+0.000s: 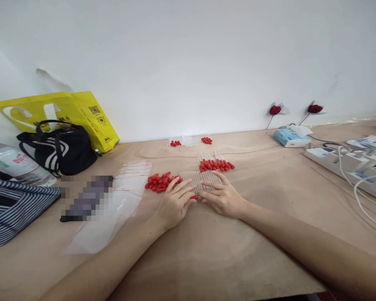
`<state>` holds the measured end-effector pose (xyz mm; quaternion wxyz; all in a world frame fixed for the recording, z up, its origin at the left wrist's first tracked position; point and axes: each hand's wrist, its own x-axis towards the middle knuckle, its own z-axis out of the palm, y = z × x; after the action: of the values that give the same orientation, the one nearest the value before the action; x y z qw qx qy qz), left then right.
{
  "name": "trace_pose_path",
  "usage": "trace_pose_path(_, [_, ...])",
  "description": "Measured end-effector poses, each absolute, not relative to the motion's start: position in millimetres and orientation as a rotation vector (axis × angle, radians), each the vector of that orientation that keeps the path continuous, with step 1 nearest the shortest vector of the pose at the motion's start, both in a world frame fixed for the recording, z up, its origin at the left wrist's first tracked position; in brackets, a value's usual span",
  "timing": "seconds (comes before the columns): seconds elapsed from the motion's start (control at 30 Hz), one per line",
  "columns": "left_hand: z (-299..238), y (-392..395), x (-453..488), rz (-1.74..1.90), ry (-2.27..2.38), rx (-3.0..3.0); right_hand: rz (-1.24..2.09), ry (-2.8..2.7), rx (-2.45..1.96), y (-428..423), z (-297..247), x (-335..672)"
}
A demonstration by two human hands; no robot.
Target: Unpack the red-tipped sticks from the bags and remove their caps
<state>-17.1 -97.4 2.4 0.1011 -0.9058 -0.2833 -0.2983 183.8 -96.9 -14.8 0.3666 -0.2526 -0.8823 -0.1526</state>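
Note:
My left hand (pixel 175 205) reaches over the table with thumb and fingers closed about a small red rubber bulb (pixel 194 197). Facing it, my right hand (pixel 225 196) has its thumb and forefinger drawn together near that bulb; what lies between them is hidden. The other right fingers rest across a row of thin clear tubes (pixel 191 177) laid side by side. A heap of loose red bulbs (pixel 156 183) lies just beyond my left fingers. Behind the tubes are several droppers (pixel 217 164), red bulbs towards me and clear stems pointing away.
Clear zip bags (pixel 125 192) lie fanned out on the left. Small bags with red bulbs (pixel 175 143) lie near the wall. A black bag (pixel 72 148) and yellow bag (pixel 103 121) stand far left; a tissue pack (pixel 290 137) and power strip (pixel 347 167) are on the right.

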Motion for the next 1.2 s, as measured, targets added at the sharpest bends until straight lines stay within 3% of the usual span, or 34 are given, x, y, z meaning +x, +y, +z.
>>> trace_pose_path(0.37, [10, -103, -18, -0.719, -0.858, -2.715, -0.386, -2.347, -0.608, -101, -14, 189])
trace_pose_path(0.87, [6, -106, -24, -0.821, -0.776, -2.613, -0.369, -2.345, -0.502, -105, -16, 203])
trace_pose_path(1.2, [6, -94, -39, -1.156, -1.140, -2.514, -0.283, -2.054, -1.268, -83, -20, 232])
